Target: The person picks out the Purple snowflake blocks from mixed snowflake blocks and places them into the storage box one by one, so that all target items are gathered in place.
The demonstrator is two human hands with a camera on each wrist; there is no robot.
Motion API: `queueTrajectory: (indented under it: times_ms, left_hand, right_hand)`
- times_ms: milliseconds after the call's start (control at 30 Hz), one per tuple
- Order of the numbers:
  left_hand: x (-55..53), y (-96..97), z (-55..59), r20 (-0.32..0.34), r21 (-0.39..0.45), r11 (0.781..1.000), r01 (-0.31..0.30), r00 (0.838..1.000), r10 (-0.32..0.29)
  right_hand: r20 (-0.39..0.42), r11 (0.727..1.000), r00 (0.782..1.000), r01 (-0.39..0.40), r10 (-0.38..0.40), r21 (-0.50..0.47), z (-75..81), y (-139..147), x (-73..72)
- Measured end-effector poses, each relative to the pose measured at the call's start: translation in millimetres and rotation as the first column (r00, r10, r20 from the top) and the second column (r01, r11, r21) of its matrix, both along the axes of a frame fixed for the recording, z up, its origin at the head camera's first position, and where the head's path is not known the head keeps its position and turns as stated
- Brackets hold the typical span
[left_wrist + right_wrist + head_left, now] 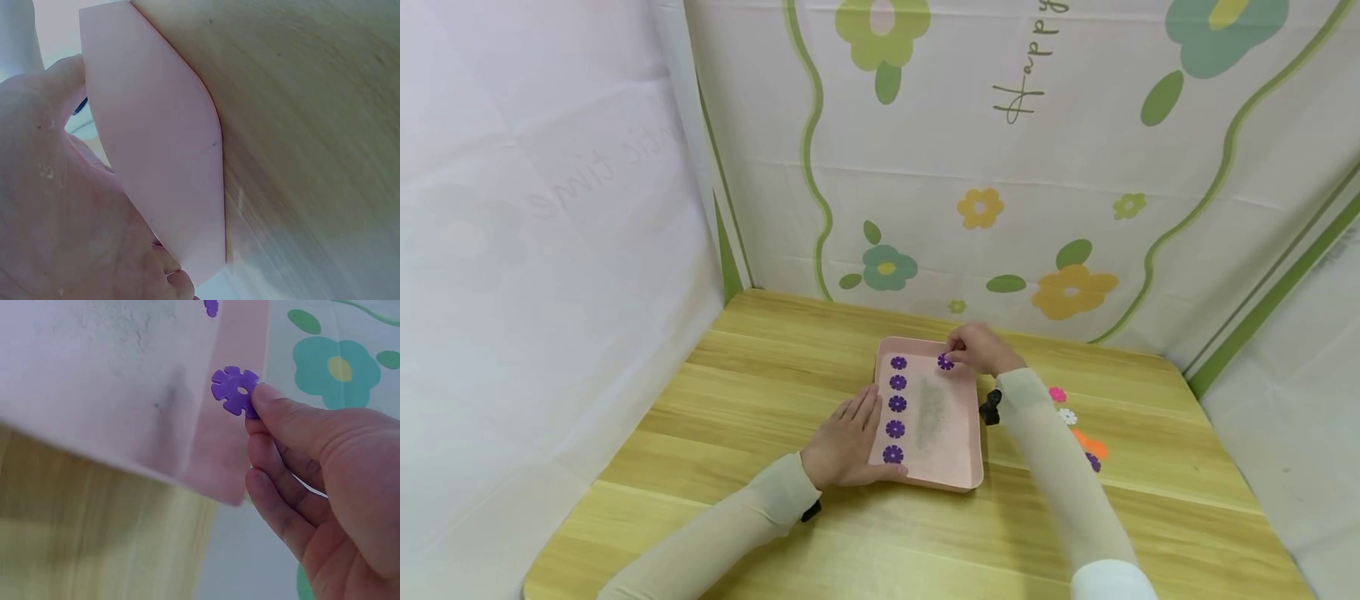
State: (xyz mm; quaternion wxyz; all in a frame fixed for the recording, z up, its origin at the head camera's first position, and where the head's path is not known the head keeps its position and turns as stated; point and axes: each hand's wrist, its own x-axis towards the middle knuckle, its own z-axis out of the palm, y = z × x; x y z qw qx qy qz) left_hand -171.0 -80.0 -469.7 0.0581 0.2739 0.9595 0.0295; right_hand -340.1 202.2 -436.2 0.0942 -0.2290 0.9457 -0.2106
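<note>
A pink tray lies on the wooden table, with several purple notched plastic discs in a column along its left side. My right hand is over the tray's far right corner, pinching another purple notched plastic disc between thumb and forefinger. In the right wrist view that disc is tilted, its centre hole showing. My left hand rests across the tray's left rim, fingers extended, thumb at the near edge. The left wrist view has the palm against the tray's outer wall.
Right of the tray, partly behind my right forearm, lie a pink piece, a white disc, orange pieces and a purple disc. A flower-print curtain hangs at the table's back edge.
</note>
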Motion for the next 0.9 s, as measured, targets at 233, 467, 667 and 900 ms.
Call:
queueTrajectory:
  times_ms: [233, 467, 667, 900]
  left_hand:
    - [-2.6, 0.7, -3.9, 0.001, 0.008, 1.000, -0.004, 1.000, 0.004]
    - [-2.1, 0.9, -2.7, 0.001, -0.002, 1.000, 0.002, 1.000, -0.002]
    - [-2.8, 0.9, -5.4, -0.010, 0.006, 1.000, 0.006, 1.000, -0.006]
    - [-1.9, 0.0, -2.8, -0.006, 0.009, 1.000, 0.007, 1.000, -0.007]
  right_hand:
    - [0.006, 0.998, 0.998, 0.057, -0.057, 0.011, -21.2, -8, -9.8]
    - [0.016, 0.992, 0.992, 0.123, -0.123, 0.036, -28.1, -13, -10.1]
    - [0.014, 0.988, 0.992, 0.127, -0.129, 0.086, -21.7, -18, -8.1]
    - [-0.039, 0.995, 0.998, 0.045, -0.042, 0.087, -0.5, -13, 0.0]
